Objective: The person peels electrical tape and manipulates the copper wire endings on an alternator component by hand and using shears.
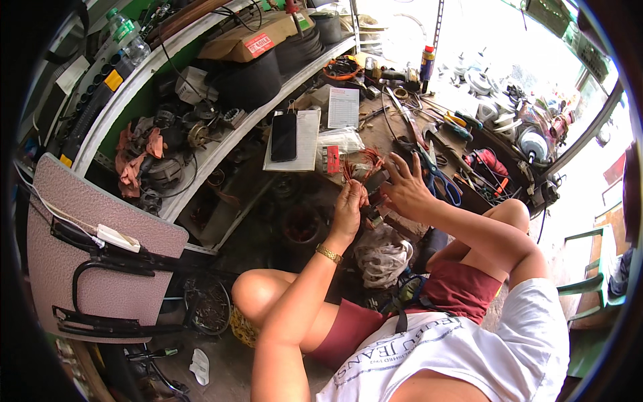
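Note:
My left hand (349, 205), with a gold-coloured bracelet at the wrist, is closed around a bundle of thin copper wire (355, 173). The reddish strands fan out above its fingers and loop toward the right. Close beside the loop is my right hand (407, 193), its fingers spread and stretched upward. Its fingertips are near the wire, but I cannot tell whether they touch it. Below and between the hands is a small dark metal part, partly hidden. A crumpled whitish plastic bag (383, 254) lies under them, between my legs.
Beyond my hands, a worktop holds a phone (284, 137) on a notepad, a paper sheet (343, 108), blue-handled scissors (443, 186), pliers (457, 120) and a spray can (426, 69). A shelf with black buckets (248, 84) runs along the left. A green chair (589, 275) stands at the right.

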{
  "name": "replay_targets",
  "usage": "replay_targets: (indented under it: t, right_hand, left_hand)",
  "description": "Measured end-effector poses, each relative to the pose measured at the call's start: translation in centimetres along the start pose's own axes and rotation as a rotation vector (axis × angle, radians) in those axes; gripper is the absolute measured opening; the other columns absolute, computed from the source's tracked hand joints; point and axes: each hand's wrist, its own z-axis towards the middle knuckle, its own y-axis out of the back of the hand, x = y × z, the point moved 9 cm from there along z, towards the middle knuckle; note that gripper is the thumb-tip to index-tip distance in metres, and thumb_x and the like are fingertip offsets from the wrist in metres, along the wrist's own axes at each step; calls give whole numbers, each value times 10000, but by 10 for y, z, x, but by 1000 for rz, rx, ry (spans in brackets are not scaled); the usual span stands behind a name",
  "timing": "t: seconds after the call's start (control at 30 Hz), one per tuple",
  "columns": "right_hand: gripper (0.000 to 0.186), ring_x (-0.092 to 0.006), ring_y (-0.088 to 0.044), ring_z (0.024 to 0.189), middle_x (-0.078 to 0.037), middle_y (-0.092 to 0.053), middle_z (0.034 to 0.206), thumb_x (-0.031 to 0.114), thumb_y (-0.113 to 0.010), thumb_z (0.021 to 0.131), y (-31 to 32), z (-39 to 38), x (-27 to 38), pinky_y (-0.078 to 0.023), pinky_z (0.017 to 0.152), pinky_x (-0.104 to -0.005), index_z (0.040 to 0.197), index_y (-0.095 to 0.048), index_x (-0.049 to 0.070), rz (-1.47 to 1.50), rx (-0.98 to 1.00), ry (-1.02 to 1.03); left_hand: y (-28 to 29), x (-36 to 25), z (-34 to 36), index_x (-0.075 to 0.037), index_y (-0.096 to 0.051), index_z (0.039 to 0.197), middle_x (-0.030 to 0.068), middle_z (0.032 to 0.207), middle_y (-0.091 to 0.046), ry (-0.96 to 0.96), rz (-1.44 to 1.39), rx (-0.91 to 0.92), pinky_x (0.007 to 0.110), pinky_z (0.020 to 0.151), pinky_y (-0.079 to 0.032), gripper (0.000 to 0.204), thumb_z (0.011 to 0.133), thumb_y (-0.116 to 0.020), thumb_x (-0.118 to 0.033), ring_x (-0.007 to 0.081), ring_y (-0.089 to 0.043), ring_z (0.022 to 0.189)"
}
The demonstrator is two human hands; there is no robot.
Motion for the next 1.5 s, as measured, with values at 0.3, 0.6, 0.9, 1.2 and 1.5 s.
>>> replay_targets:
  t: [0.3, 0.6, 0.9, 1.2, 1.5]
  right_hand:
    - [137, -209, -471, 1070, 7, -542, 1025, 200, -624, 787, 13, 2, 15, -301, 936, -484, 870, -727, 233, 28, 51, 157]
    - [116, -289, -417, 1144, -55, -512, 1144, 253, -700, 776, 3, 10, -4, -326, 909, -515, 881, -719, 207, 183, 134, -18]
    - [210, -318, -475, 1063, -87, -538, 1075, 144, -730, 745, -2, -2, -28, -410, 888, -447, 952, -698, 142, 497, -19, -103]
    - [356, -345, -548, 978, -162, -516, 1099, 132, -677, 851, -47, -45, -58, -464, 826, -394, 1161, -520, 53, 890, -399, -560]
    - [412, -418, -559, 1067, -191, -535, 1215, 283, -566, 943, -65, -47, -56, -467, 875, -444, 1273, -455, 61, 888, -309, -579]
  left_hand:
    - [1, 0, 7, -90, -465, 900, 15, 817, -558, -70, 78, -67, 250, 716, -437, 245, 1068, -412, -261, 89, -494, 728]
    - [1, -3, 2, -45, -515, 962, 51, 892, -626, -117, 262, -78, 291, 816, -489, 265, 1065, -408, -264, 130, -593, 834]
    - [-37, -34, -2, -8, -511, 902, 175, 850, -637, -381, 943, -8, 450, 700, -481, 238, 1018, -476, -214, 378, -620, 788]
    - [-69, -24, -10, -21, -585, 898, 152, 921, -625, -298, 1487, 165, 459, 813, -485, 120, 918, -560, -136, 361, -581, 930]
    - [-82, -11, -2, -28, -600, 875, 139, 930, -644, -237, 1865, 157, 365, 765, -543, 125, 911, -540, -131, 289, -625, 927]
